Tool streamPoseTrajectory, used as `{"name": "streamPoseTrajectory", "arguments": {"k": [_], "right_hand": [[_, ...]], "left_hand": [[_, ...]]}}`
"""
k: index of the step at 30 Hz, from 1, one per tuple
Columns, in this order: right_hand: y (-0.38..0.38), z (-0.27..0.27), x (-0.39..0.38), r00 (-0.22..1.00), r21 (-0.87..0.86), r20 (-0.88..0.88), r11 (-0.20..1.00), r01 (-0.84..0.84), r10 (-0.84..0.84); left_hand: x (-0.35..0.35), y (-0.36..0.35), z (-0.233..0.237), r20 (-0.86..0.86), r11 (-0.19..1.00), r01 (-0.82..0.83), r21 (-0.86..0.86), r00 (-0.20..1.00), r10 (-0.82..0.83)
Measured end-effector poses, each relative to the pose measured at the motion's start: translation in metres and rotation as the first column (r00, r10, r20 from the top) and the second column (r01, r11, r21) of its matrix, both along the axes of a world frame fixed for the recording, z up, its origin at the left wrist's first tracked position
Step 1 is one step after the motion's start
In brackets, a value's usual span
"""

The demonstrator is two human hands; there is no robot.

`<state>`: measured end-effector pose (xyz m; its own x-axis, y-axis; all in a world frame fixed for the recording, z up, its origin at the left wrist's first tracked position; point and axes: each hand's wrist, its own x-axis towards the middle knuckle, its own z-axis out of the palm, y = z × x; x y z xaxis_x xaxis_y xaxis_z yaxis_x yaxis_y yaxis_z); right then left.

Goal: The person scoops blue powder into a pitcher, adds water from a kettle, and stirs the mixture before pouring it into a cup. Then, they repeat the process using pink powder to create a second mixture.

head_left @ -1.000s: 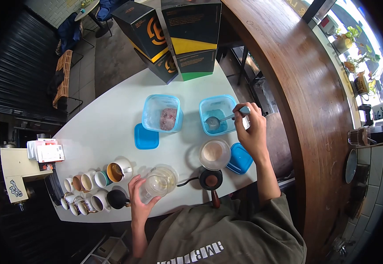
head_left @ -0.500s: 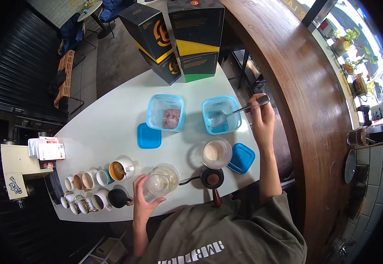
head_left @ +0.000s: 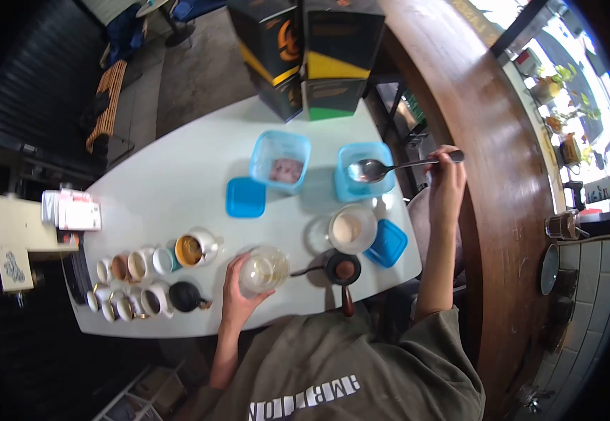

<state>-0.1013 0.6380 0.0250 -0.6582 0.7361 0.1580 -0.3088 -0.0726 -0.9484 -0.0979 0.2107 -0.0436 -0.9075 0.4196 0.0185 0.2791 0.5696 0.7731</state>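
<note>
The spoon (head_left: 392,168) looks like polished metal, its bowl catching the light. Those blue tubs (head_left: 277,149) are milky, see-through plastic; the blue lids (head_left: 246,198), solid smooth plastic. The clear vessel (head_left: 264,272) is glossy, glass or plastic, I can't tell from here. I see a smooth, softly shiny white bench (head_left: 178,175), a brown wooden slab (head_left: 452,77) with a glossy finish, matt black boxes (head_left: 266,45) like card, and a matt cloth shirt (head_left: 368,354).

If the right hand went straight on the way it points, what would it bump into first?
Setting aside the metal spoon in its grip, the right hand would probably meet the brown wooden counter first; depth is unclear, so it might pass over instead.
</note>
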Motion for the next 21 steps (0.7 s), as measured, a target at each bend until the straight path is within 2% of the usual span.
{"name": "streamPoseTrajectory", "arguments": {"k": [2,4,8,12,14,16,18,19,20,21], "right_hand": [[-0.010,0.008,0.007,1.000,-0.041,0.010,0.999,0.004,-0.003],[-0.031,0.013,0.015,0.992,-0.042,-0.049,0.993,-0.114,0.112],[-0.097,0.021,0.033,0.975,-0.012,0.052,0.977,-0.215,0.215],[-0.142,0.019,0.049,0.950,0.221,0.096,0.924,-0.313,0.298],[-0.163,0.030,0.056,0.948,0.462,0.207,0.830,-0.313,0.243],[-0.177,0.037,0.067,0.885,0.432,0.297,0.776,-0.458,0.357],[-0.190,0.034,0.065,0.857,0.642,0.263,0.583,-0.498,0.442],[-0.197,0.045,0.062,0.816,0.735,0.279,0.435,-0.521,0.505],[-0.202,0.042,0.060,0.806,0.864,0.233,0.264,-0.428,0.545],[-0.206,0.043,0.061,0.795,0.896,0.260,0.170,-0.410,0.548]], "left_hand": [[-0.001,-0.001,-0.002,-0.027,0.996,0.011,0.085,1.000,-0.008],[-0.001,-0.002,0.001,-0.042,0.998,-0.010,0.060,0.999,0.013],[-0.001,0.002,0.002,-0.133,1.000,-0.011,0.022,0.991,0.013],[-0.003,0.001,0.005,-0.187,0.998,0.020,0.056,0.982,-0.009],[-0.003,0.002,0.014,-0.199,0.998,0.030,0.049,0.980,-0.020],[-0.005,0.002,0.023,-0.212,0.998,0.044,0.037,0.977,-0.035],[-0.007,0.002,0.030,-0.213,0.995,0.080,0.061,0.975,-0.066],[-0.008,0.002,0.031,-0.212,0.994,0.085,0.062,0.975,-0.070],[-0.008,0.002,0.031,-0.216,0.992,0.096,0.081,0.973,-0.077],[-0.009,0.002,0.031,-0.219,0.989,0.107,0.099,0.972,-0.083]]}}
